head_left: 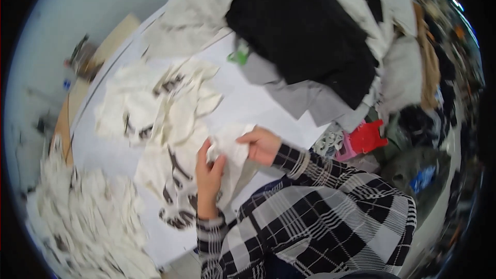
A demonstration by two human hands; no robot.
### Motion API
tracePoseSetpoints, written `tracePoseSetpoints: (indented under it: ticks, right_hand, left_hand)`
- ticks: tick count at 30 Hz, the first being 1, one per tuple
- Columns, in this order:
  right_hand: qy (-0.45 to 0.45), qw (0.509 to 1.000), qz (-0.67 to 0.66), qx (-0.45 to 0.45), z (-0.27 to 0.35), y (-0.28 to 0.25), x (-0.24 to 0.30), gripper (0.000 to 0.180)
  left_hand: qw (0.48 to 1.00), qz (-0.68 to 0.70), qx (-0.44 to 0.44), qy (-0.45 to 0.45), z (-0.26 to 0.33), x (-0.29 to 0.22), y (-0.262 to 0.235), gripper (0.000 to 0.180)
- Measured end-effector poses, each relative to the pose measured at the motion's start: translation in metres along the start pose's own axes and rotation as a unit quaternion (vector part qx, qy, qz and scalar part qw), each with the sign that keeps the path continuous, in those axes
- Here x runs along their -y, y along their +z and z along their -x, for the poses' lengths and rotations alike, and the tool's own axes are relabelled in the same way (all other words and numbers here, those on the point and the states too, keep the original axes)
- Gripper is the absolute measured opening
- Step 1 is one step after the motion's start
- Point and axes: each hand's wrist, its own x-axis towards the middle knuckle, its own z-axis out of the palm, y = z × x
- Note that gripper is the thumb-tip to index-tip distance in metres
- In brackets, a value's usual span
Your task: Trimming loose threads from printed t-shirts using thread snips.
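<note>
Both my hands hold one piece of white cloth [231,147] just above a white table [243,104]. My left hand [208,171] grips its lower left edge with thumb and fingers. My right hand [262,144] pinches its upper right edge. The cloth hangs down between them toward my lap. Under and left of my hands lie loose white cloth pieces with dark markings [170,124]. My sleeves are black and white plaid.
A heap of white cloth scraps [88,217] fills the lower left. A pile of garments lies at the back right, with a black one [305,31] on grey and beige ones. A red plastic object [368,137] sits at the table's right edge.
</note>
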Motion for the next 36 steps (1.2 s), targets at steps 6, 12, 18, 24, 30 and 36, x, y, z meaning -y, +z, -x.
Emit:
tracePoseSetpoints:
  ticks: [6, 12, 18, 24, 30, 36]
  right_hand:
    - [0.003, 0.998, 0.054, 0.014, -0.01, -0.004, 0.017, 0.041]
    - [-0.02, 0.998, 0.045, -0.037, -0.005, -0.002, 0.003, 0.03]
    - [-0.086, 0.985, -0.111, -0.1, -0.015, -0.019, 0.014, 0.025]
    - [0.224, 0.951, -0.18, -0.114, -0.015, -0.059, -0.055, 0.043]
    - [0.267, 0.953, -0.138, -0.024, -0.009, -0.015, -0.06, 0.056]
    - [0.116, 0.992, 0.008, -0.043, -0.062, -0.017, -0.017, 0.04]
  left_hand:
    - [0.986, 0.103, 0.026, -0.128, -0.025, 0.006, 0.004, 0.016]
    - [0.973, 0.176, -0.027, -0.148, -0.023, 0.01, -0.006, 0.017]
    - [0.974, 0.199, 0.023, -0.101, -0.009, 0.013, -0.028, 0.014]
    - [0.98, 0.152, 0.08, -0.098, 0.023, 0.026, -0.062, 0.01]
    - [0.986, 0.097, 0.134, 0.036, 0.046, 0.02, -0.074, 0.007]
    - [0.981, -0.066, 0.158, 0.096, 0.039, 0.02, -0.082, 0.015]
